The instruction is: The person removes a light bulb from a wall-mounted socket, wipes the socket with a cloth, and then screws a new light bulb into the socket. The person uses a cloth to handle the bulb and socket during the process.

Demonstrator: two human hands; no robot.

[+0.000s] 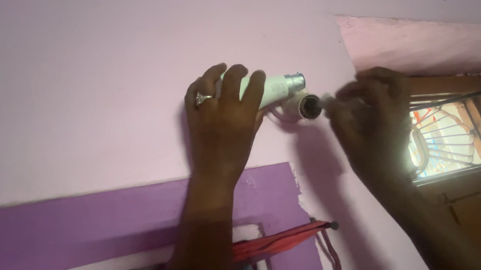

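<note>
I am working high on the matte pink wall (55, 86), above the darker purple painted band (77, 232); below that band a folded red umbrella (282, 241) is lying across the frame, its tip pointing right. My left hand (223, 125), a ring on one finger and a dark bangle at the wrist, is wrapping its fingers closed around a smooth white bulb (278, 87), a tube-like body ending in a ribbed metal cap that points right; the bulb is out of the fitting, held just above it. Just under that cap the round wall holder (307, 106) is sitting on the plaster, its dark mouth open and facing outward. My right hand (370, 112) is pinching narrowly at the holder's rim, though I cannot tell what the fingertips are gripping; it is in shadow. I judge I am at the stage of readying the socket; seating the cap would call for lining its pins with the mouth and twisting gently. Further right, a wooden window frame (475, 176) with a curved grille is glowing brightly.
</note>
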